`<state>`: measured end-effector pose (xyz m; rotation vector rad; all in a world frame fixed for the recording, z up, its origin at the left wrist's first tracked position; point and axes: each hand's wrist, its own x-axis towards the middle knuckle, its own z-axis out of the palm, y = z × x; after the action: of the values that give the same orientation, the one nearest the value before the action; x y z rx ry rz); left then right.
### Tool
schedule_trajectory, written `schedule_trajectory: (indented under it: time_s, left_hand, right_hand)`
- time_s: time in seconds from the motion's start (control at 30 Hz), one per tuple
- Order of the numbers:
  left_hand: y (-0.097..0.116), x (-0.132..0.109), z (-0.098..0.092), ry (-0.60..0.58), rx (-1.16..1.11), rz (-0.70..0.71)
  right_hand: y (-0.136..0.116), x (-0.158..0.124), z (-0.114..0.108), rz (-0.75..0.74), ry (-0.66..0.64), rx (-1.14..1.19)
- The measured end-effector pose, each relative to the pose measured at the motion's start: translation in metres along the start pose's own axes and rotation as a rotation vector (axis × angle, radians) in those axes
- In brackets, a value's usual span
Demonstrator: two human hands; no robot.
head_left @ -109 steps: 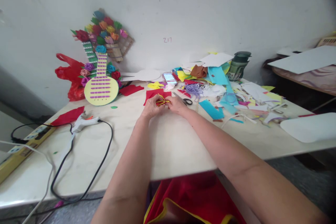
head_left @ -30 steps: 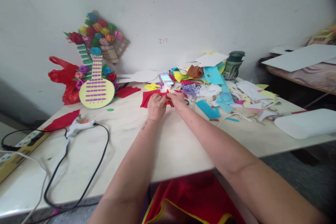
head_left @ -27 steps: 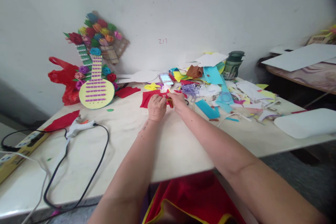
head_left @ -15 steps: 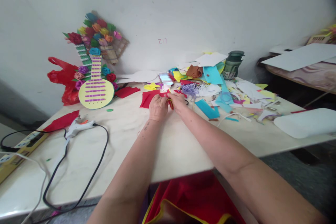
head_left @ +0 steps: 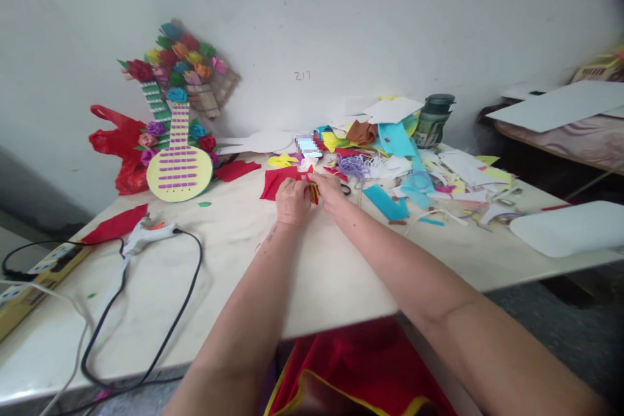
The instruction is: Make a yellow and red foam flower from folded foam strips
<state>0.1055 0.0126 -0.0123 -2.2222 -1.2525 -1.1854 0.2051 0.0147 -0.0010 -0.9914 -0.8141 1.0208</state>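
Note:
My left hand (head_left: 293,200) and my right hand (head_left: 327,190) meet over the middle of the table, fingers closed and pinching. Between them is a small red-and-yellow piece (head_left: 314,194), mostly covered by the fingers; its material is too small to tell. Just left of and behind my left hand lies a red crepe-paper-like sheet (head_left: 273,184). A black loop (head_left: 346,189), looking like a scissors handle, shows beside my right hand. Beyond the fingers are yellow scraps (head_left: 281,160) and a tangle of purple yarn (head_left: 351,168).
A yellow paper lute (head_left: 178,173) with paper flowers stands at the left, near a red plastic bag (head_left: 117,146). A white glue gun (head_left: 149,235) with a black cord lies front left. Paper scraps (head_left: 387,201) and a green bottle (head_left: 433,120) occupy the right.
Both hands stay in nearly the same spot. The fingers have shifted slightly, and more of the yellow edge shows between them.

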Motion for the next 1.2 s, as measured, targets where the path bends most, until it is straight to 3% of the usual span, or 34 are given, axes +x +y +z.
schedule_trajectory:
  time_s: [0.23,0.4,0.97,1.2]
  left_hand:
    - [-0.004,0.0,-0.002,-0.136,-0.011,-0.115]
    - [-0.002,0.0,-0.005,-0.226,0.046,-0.112]
    - [0.004,0.002,-0.013,-0.302,0.111,-0.024]
    - [0.0,0.0,-0.013,-0.263,0.003,-0.1]
  right_hand:
    - [-0.003,-0.001,0.0,0.054,0.044,0.079]
    - [0.001,0.0,-0.001,0.061,0.037,0.068]
    - [0.002,-0.006,0.005,0.099,0.075,0.057]
    - [0.005,-0.003,0.003,0.049,0.014,0.011]
